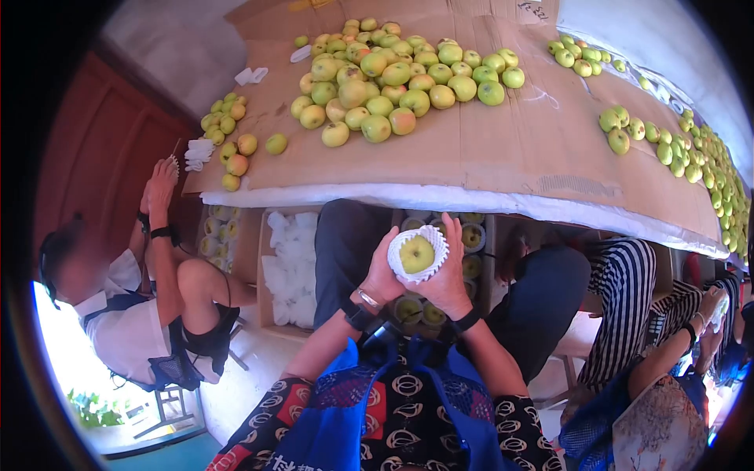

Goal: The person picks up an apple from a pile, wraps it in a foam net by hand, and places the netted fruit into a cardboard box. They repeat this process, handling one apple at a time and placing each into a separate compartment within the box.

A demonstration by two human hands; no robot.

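Observation:
A yellow-green apple [417,255] sits in a white foam net [438,268] in front of my body, just below the table edge. My left hand [380,273] wraps its left side, and my right hand [451,276] grips it from the right. Both hands press on the net's outside, leaving the top of the apple showing. Underneath, between my knees, stands a box holding netted apples [409,308], partly hidden by my hands and arms.
A cardboard-covered table [471,161] bears a large apple pile [385,74] and more apples [730,188] at right. Below it, a carton holds white foam nets [290,271]. One person [129,306] sits at left with raised hands; another [660,400] sits at right.

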